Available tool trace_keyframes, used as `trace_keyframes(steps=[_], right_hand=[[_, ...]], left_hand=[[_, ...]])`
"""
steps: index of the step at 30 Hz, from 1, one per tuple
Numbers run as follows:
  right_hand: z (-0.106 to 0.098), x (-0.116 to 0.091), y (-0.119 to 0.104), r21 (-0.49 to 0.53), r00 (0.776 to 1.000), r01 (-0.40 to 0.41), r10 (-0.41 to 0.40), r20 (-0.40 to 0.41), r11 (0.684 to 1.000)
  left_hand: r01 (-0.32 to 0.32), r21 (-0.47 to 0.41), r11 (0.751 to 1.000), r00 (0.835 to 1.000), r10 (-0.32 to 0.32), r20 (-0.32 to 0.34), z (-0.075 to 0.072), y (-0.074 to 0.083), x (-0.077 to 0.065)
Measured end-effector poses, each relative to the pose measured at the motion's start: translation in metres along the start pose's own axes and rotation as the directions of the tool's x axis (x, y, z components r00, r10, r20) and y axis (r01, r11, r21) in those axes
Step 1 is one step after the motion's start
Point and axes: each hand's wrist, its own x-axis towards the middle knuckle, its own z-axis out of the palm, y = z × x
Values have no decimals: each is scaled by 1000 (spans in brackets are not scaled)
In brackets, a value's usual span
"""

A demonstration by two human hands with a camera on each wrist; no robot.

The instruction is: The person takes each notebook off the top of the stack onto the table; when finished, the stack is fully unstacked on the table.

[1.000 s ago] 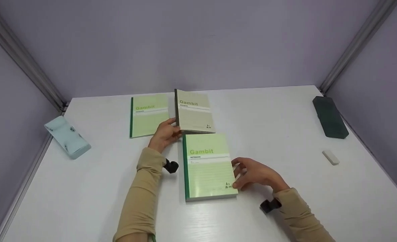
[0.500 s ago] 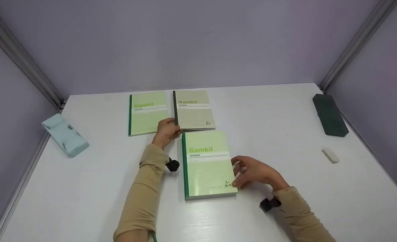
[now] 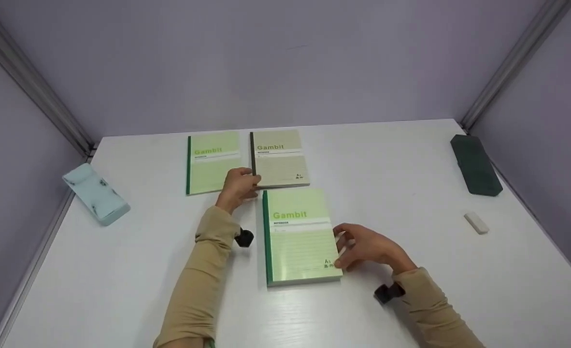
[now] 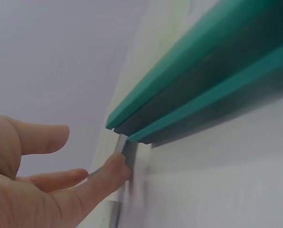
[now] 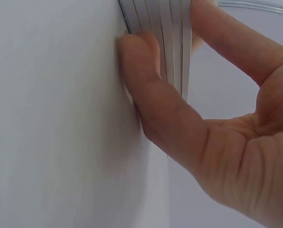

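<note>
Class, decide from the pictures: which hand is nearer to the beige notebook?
Left. The left hand is at the near left corner of the beige notebook; the right hand is farther off, gripping the right edge of the green notebook stack.

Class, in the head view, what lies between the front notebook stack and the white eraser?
The right hand, its fingers gripping the notebook stack, then bare tabletop up to the eraser. The head view shows this.
</note>
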Motion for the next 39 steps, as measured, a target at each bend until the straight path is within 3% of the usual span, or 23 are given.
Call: trace_keyframes(steps=[5, 9, 13, 21, 26, 30, 36, 39], right_hand=[[-2, -1, 1, -5, 1000, -6, 6, -12, 1000], [-1, -1, 1, -3, 1000, -6, 6, -3, 1000], [1, 1, 2, 6, 1000, -8, 8, 6, 1000], [-2, 3, 1, 9, 1000, -4, 4, 9, 1000], [-2, 6, 0, 4, 1000, -9, 9, 6, 1000], [-2, 7, 1, 3, 1000, -13, 13, -1, 1000], [-2, 7, 1, -4, 1000, -15, 15, 3, 1000], [-3, 6, 1, -5, 1000, -12, 12, 4, 1000]], left_hand=[[-27, 40, 999, 998, 25, 50, -3, 7, -11], [-78, 99, 992, 994, 69, 90, -12, 0, -28], [-132, 193, 972, 988, 112, 111, -19, -17, -52], [-165, 375, 912, 985, 134, 107, -15, -55, -96], [-146, 364, 920, 983, 93, 158, -11, -72, -117], [-176, 330, 927, 962, 90, 258, -9, -78, -125], [-306, 310, 900, 902, 170, 397, -6, -80, -129], [-330, 307, 893, 886, 181, 426, -5, -82, -130]])
